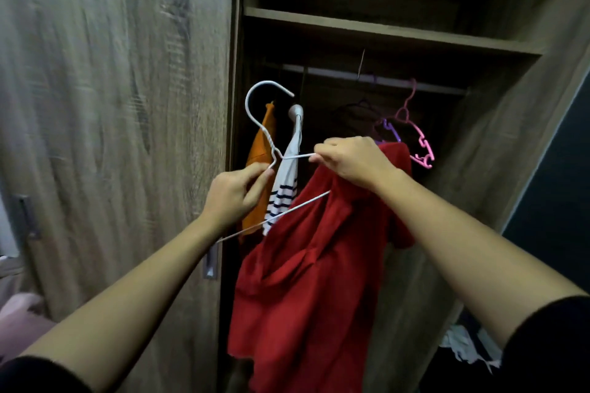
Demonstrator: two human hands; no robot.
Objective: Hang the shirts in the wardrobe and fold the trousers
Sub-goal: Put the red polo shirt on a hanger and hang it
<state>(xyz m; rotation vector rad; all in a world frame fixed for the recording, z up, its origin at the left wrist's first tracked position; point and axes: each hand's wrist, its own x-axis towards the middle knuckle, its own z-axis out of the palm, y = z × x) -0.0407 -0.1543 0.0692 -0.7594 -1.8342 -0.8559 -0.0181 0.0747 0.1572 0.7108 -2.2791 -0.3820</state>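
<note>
A red shirt [306, 290] hangs down in front of the open wardrobe [367, 29]. My left hand [236, 195] grips a white wire hanger [255, 108] just below its hook. My right hand [348, 159] pinches the hanger's right arm together with the red shirt's collar area. The hanger's lower bar runs in under the red cloth. Behind them, an orange garment [260, 150] and a white shirt with dark stripes [285, 185] hang inside at the left.
A metal rail [335, 73] crosses the wardrobe under a shelf. Pink [421, 143] and purple [391, 131] plastic hangers hang empty on its right side. The wood sliding door [111, 105] fills the left. Crumpled clothes [463, 344] lie low at the right.
</note>
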